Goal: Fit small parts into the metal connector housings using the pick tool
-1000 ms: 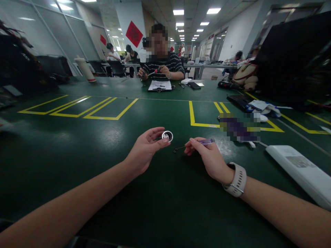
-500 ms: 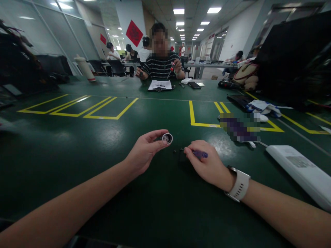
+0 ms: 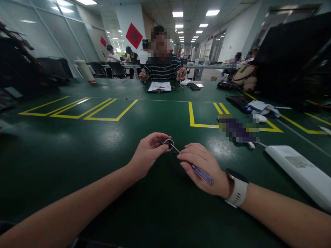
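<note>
Between the thumb and fingers of my left hand is a small round metal part, its hollow side facing me and to the right. My right hand is closed around a screwdriver with a clear purple handle. The thin shaft points up and left, and its tip reaches into the metal part's opening; what it touches inside is too small to tell. A tiny dark ring-like piece lies on the green table just below the shaft.
A white power bank with a cable lies at the right, beside a blurred-out phone-like object. Yellow tape marks the table. Across it, a person in a striped shirt holds a red-handled tool behind a clipboard.
My right hand has lifted and turned the screwdriver, bringing its tip from near the table into the metal part. My left hand has tilted the part slightly and shifted a little toward the right.
</note>
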`<move>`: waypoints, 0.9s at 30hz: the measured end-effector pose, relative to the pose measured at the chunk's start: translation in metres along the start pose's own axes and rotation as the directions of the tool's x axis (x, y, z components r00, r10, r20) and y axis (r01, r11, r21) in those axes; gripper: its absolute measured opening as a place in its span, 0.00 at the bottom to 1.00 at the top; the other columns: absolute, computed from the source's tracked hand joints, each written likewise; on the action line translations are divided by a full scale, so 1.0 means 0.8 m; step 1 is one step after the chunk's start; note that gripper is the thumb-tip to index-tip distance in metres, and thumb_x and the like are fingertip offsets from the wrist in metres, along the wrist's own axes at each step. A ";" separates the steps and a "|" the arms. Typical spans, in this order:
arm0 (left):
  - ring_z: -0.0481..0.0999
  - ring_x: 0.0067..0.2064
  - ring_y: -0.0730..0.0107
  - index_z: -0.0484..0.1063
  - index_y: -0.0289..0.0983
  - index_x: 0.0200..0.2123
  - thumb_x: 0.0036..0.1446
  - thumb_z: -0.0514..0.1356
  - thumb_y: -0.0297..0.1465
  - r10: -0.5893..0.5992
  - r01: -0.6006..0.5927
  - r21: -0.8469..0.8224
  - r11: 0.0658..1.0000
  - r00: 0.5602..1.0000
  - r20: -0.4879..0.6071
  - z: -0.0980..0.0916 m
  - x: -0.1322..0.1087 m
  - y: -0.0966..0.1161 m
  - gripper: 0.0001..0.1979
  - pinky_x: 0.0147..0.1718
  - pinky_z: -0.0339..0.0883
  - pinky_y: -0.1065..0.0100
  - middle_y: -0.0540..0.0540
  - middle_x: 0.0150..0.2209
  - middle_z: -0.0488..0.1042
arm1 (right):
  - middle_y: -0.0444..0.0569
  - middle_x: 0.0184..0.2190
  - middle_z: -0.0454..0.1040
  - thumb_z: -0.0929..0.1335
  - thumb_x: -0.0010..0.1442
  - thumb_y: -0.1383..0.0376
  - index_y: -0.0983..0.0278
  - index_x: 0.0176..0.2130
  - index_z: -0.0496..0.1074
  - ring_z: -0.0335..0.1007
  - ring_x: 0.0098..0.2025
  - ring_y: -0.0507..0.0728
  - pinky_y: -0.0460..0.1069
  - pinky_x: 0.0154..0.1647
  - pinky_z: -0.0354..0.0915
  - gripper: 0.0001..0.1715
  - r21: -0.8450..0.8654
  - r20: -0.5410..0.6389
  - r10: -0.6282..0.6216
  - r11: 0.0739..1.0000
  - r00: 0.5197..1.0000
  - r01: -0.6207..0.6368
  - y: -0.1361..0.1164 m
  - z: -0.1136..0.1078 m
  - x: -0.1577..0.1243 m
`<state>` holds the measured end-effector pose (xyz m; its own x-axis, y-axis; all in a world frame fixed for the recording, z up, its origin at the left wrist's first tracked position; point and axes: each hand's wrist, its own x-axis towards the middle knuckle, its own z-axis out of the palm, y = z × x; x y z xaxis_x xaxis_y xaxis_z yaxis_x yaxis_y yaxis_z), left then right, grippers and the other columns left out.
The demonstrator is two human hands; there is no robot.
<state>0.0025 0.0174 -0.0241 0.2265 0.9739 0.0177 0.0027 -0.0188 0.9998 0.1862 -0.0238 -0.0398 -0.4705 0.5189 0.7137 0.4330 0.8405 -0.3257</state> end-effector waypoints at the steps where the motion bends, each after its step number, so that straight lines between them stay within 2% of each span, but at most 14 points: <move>1: 0.75 0.40 0.67 0.72 0.34 0.38 0.45 0.63 0.26 0.007 -0.007 0.017 1.000 1.000 0.003 0.001 -0.001 0.000 0.13 0.42 0.69 0.63 0.45 0.39 0.76 | 0.52 0.37 0.75 0.63 0.60 0.70 0.64 0.43 0.67 0.70 0.40 0.56 0.57 0.46 0.66 0.10 0.001 0.012 0.010 1.000 1.000 -0.010 0.000 0.000 0.000; 6: 0.75 0.40 0.67 0.72 0.34 0.38 0.46 0.63 0.25 0.034 -0.035 0.048 0.998 0.999 0.015 0.001 -0.001 -0.002 0.12 0.43 0.68 0.64 0.45 0.38 0.76 | 0.52 0.38 0.74 0.63 0.60 0.70 0.66 0.43 0.67 0.69 0.41 0.56 0.55 0.45 0.66 0.10 -0.020 0.047 0.017 1.000 0.999 -0.017 0.002 0.002 0.000; 11: 0.76 0.35 0.71 0.72 0.34 0.37 0.47 0.62 0.26 0.050 -0.052 0.060 0.997 0.998 0.032 0.002 -0.002 -0.003 0.11 0.37 0.70 0.68 0.47 0.34 0.77 | 0.53 0.38 0.75 0.63 0.60 0.70 0.67 0.43 0.68 0.70 0.40 0.56 0.55 0.44 0.66 0.09 -0.056 0.057 0.008 0.998 0.998 -0.004 0.001 0.003 0.001; 15: 0.76 0.31 0.72 0.73 0.33 0.35 0.47 0.62 0.26 0.062 -0.062 0.079 0.995 0.998 0.002 0.003 -0.001 -0.003 0.09 0.35 0.70 0.69 0.48 0.30 0.77 | 0.54 0.37 0.75 0.63 0.60 0.70 0.67 0.42 0.68 0.70 0.40 0.57 0.55 0.44 0.67 0.09 -0.075 0.062 -0.024 0.997 0.998 0.028 -0.001 0.003 0.003; 24: 0.75 0.31 0.73 0.74 0.32 0.35 0.46 0.62 0.25 0.027 -0.025 0.083 0.996 0.999 -0.023 0.004 0.000 -0.003 0.10 0.34 0.69 0.70 0.48 0.29 0.77 | 0.54 0.35 0.76 0.63 0.60 0.71 0.69 0.40 0.69 0.71 0.37 0.57 0.56 0.45 0.67 0.08 -0.158 0.063 -0.081 0.983 0.995 0.090 -0.005 0.005 0.004; 27: 0.75 0.32 0.72 0.74 0.32 0.36 0.45 0.63 0.25 0.000 0.003 0.060 0.998 0.999 -0.045 0.004 0.000 -0.001 0.11 0.35 0.69 0.69 0.48 0.31 0.77 | 0.53 0.35 0.76 0.63 0.59 0.71 0.68 0.40 0.69 0.71 0.38 0.56 0.56 0.46 0.66 0.08 -0.087 0.034 -0.049 0.995 0.998 0.052 -0.005 0.004 0.003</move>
<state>0.0057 0.0170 -0.0252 0.1827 0.9830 0.0182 0.0613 -0.0298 0.9977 0.1806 -0.0255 -0.0386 -0.5168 0.4820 0.7075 0.4730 0.8496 -0.2333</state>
